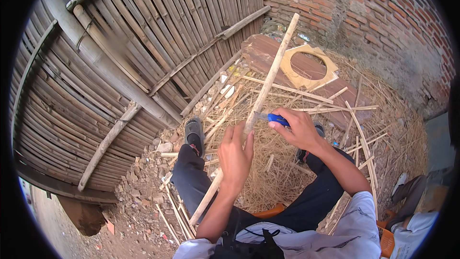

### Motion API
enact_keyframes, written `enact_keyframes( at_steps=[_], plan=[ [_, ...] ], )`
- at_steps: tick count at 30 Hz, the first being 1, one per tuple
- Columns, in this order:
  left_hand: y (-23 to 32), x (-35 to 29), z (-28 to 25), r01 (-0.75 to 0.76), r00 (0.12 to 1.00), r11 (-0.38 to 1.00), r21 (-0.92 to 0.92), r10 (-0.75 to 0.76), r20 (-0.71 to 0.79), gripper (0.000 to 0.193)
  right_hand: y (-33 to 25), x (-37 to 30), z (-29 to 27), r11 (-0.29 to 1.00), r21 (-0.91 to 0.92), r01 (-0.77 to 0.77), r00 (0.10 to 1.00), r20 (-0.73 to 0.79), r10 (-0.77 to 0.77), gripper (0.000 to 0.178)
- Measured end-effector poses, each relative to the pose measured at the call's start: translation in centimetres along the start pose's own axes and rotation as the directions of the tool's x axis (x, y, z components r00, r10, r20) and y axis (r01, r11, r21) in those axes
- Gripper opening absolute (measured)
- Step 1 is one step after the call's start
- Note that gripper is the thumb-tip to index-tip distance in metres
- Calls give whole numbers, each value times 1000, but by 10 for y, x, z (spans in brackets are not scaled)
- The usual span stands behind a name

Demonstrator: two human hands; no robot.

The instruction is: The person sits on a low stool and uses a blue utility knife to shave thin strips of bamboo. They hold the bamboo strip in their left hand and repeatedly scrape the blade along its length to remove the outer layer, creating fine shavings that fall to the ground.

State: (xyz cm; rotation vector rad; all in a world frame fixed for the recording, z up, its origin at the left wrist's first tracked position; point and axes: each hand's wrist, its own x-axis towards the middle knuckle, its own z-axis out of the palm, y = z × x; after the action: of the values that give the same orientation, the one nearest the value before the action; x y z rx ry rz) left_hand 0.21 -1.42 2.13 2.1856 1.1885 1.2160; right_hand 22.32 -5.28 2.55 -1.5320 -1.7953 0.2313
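A long pale wooden pole (274,69) slants from beside my left leg up and away over the shavings. My left hand (235,156) is wrapped round it at about its middle, thumb on the right side. In my right hand (298,127) is a blue-handled utility knife (279,119). Its blade points left and meets the pole just beyond my left hand. Beneath the pole lies a thick heap of straw-like shavings (268,177), between my feet.
A bamboo-slat fence (158,29) rises on the left, a brick wall (378,24) at the back right. A brown board (258,50) carries a cut-out panel (287,64) with a round hole. Thin wooden strips (365,148) lie around. Another person's leg (407,194) shows at the lower right.
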Motion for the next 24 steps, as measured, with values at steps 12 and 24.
enact_keyframes(
  at_steps=[12, 24],
  plan=[
    [-7, 5, -4, 134, 979, 951, -279, -82, 189, 26, -5, 7, 7, 999, 21, 43, 998, -36, -42, 34],
    [-7, 1, -8, 305, 937, 880, -363, -208, 281, 24, -4, 11, 4, 995, 95, -36, 995, -84, 45, 37]
  ],
)
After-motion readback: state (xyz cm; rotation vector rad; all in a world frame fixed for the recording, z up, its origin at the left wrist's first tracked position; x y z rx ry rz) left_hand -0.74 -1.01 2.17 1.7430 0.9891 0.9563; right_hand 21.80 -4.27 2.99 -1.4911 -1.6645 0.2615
